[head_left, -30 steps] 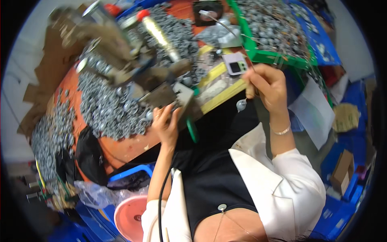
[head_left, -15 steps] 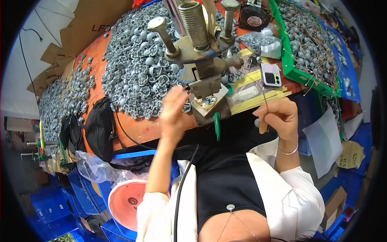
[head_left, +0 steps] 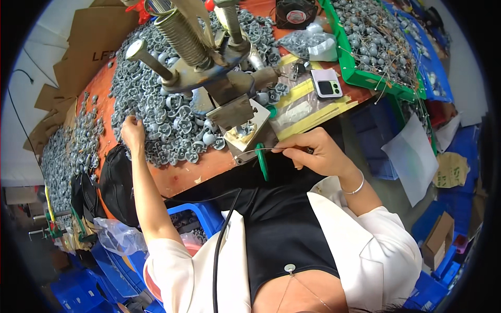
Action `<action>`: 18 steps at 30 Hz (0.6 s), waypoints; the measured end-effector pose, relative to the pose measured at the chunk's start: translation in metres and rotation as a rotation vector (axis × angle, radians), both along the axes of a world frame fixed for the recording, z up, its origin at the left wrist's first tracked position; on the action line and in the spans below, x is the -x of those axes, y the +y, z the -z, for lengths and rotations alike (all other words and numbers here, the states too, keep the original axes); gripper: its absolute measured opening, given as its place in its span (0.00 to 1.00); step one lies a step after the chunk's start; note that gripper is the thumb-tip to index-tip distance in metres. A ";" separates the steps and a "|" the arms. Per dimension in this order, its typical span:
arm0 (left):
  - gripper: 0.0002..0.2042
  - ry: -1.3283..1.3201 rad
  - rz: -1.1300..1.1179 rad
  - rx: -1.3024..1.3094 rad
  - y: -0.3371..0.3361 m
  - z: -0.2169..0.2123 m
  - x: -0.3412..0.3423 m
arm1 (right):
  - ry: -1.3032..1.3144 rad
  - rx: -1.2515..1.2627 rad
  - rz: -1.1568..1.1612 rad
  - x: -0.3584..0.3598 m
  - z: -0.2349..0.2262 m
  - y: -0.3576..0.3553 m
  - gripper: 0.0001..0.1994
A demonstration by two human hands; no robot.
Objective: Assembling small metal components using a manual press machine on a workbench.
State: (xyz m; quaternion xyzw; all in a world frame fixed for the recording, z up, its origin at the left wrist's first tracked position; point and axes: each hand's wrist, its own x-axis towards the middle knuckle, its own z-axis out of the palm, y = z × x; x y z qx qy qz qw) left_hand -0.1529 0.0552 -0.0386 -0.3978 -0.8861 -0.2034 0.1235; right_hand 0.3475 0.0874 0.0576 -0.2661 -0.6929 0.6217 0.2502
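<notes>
My left hand (head_left: 132, 131) is at the left edge of a big pile of grey plastic caps (head_left: 175, 122), fingers curled together; whatever is in them is hidden. My right hand (head_left: 319, 152) pinches a thin wire (head_left: 250, 152), which points left past a green handle (head_left: 261, 163) at the front of a metal press. The press (head_left: 229, 86) has a thick spring (head_left: 183, 39) and tall bolts, and stands between my hands. Below its metal plate, a small grey part (head_left: 244, 128) sits in a pale fixture (head_left: 241, 139).
To the right lie a phone (head_left: 327, 83), yellow tape (head_left: 313, 116) and a bag of parts (head_left: 301, 44). A green crate (head_left: 360, 78) holds grey balls with wires. Black pouches (head_left: 118, 175) hang at the orange table's (head_left: 214, 166) left front edge. A black cable (head_left: 222, 237) crosses my front.
My left hand has moved left, from beside the press to the pile's edge. My right hand has come left and lower, its wire swinging from upright to nearly level.
</notes>
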 end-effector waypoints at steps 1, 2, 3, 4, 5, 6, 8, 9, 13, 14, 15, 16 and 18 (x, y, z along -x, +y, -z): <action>0.13 0.009 0.006 0.032 -0.001 -0.002 -0.001 | 0.000 0.001 -0.002 0.003 0.004 -0.001 0.04; 0.13 0.019 0.011 0.064 -0.001 -0.005 -0.002 | 0.026 -0.011 -0.013 0.006 0.010 -0.003 0.05; 0.12 -0.021 0.035 0.049 0.001 -0.008 -0.002 | 0.051 -0.022 -0.025 0.009 0.014 -0.004 0.05; 0.11 -0.052 0.030 0.039 0.001 -0.008 0.001 | 0.054 -0.022 -0.037 0.013 0.016 -0.007 0.05; 0.11 -0.083 0.025 0.029 -0.001 -0.007 0.004 | 0.062 -0.061 -0.027 0.017 0.018 -0.010 0.05; 0.11 -0.075 0.029 0.008 -0.007 -0.005 0.007 | 0.070 -0.098 -0.019 0.020 0.018 -0.013 0.05; 0.10 -0.096 0.038 -0.043 -0.016 -0.010 0.005 | 0.068 -0.200 -0.025 0.017 0.014 -0.009 0.04; 0.09 0.048 0.116 -0.203 -0.029 -0.004 0.011 | 0.064 -0.303 -0.033 0.017 0.013 -0.007 0.04; 0.05 -0.348 0.397 -0.609 -0.032 -0.044 -0.124 | 0.034 -0.155 0.065 0.015 0.026 -0.006 0.04; 0.04 -0.600 0.533 -0.560 -0.040 -0.041 -0.157 | 0.046 -0.168 0.078 0.020 0.028 -0.008 0.04; 0.04 -0.644 0.544 -0.507 -0.049 -0.037 -0.191 | 0.058 -0.181 0.088 0.028 0.032 -0.009 0.05; 0.06 -0.838 0.518 -0.454 -0.056 -0.037 -0.223 | 0.119 -0.218 0.108 0.034 0.039 -0.011 0.05; 0.10 -0.977 0.552 -0.493 -0.063 -0.024 -0.252 | 0.131 -0.323 0.118 0.047 0.040 -0.010 0.05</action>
